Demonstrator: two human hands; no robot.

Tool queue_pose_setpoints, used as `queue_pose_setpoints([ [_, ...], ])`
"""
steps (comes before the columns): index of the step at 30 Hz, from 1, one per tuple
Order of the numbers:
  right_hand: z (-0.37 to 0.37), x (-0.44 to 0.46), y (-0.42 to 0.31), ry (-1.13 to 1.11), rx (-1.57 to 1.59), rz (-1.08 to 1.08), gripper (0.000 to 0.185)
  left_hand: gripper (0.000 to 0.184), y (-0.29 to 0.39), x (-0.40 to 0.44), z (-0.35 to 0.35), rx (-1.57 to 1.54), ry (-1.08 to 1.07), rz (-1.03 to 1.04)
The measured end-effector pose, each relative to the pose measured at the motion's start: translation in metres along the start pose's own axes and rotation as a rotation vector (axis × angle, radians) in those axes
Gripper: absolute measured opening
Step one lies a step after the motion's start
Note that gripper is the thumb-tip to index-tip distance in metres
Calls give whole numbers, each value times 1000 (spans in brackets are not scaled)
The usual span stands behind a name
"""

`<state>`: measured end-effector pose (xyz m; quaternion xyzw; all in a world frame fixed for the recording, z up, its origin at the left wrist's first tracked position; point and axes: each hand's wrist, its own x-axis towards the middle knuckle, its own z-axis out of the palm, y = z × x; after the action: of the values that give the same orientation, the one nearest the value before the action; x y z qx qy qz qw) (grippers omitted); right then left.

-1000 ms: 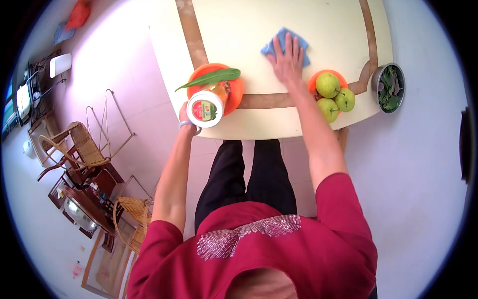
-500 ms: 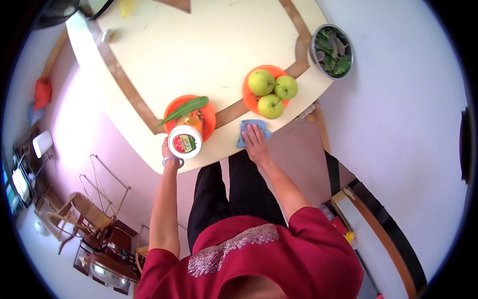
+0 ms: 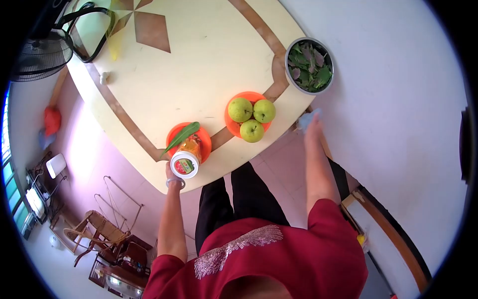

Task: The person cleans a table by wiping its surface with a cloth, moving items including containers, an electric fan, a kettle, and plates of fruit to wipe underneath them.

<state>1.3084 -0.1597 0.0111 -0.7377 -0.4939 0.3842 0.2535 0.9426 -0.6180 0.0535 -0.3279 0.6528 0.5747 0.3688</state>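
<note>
My right hand [image 3: 314,128] is smeared by motion off the table's right edge, below the metal bowl, and grips a light blue cloth [image 3: 307,119]. My left hand [image 3: 172,172] is at the table's front edge, against or just beside a jar [image 3: 184,166] with a white lid and a red and green label. The lid hides its fingers, so I cannot tell whether it grips the jar. Behind the jar lies an orange plate [image 3: 205,147] with a long green leaf [image 3: 182,137] across it. Three yellow-green fruits [image 3: 252,130] sit on another orange plate [image 3: 230,123].
The metal bowl [image 3: 332,78] of leafy greens stands at the cream table's [image 3: 199,65] right edge, by the white wall. A black fan [image 3: 42,57] is at the far left. A small white object [image 3: 104,78] lies near the left edge. A wicker chair [image 3: 99,226] stands lower left.
My right hand has lifted off the tabletop and swung right past the edge with the cloth. My left hand stays by the jar. The view has shifted, so the table appears lower.
</note>
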Motion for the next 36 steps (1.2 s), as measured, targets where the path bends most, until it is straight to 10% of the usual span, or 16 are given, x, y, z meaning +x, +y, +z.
queue_pose_setpoints([
  [2,-9,17,-84,-306,509,245,40,26,-10,-22,11,83,146,27],
  [4,8,22,-139,-92,575,156,38,12,-34,-42,28,57,180,-114],
  [11,55,32,-175,-173,154,153,36,25,-57,-119,125,522,-378,-122],
  [16,91,20,-192,-460,365,87,33,31,-31,-108,191,558,-279,-5],
  [20,80,15,-173,-533,220,-118,34,30,-11,-84,218,690,-257,71],
  [22,60,-16,-183,-312,-460,-420,33,33,-1,-77,234,765,-329,64],
  [28,49,-78,-159,-397,-558,-957,52,23,-24,-50,253,1132,-233,235],
  [36,83,-22,-125,-311,-812,-1042,64,22,2,-92,234,1096,-104,253],
])
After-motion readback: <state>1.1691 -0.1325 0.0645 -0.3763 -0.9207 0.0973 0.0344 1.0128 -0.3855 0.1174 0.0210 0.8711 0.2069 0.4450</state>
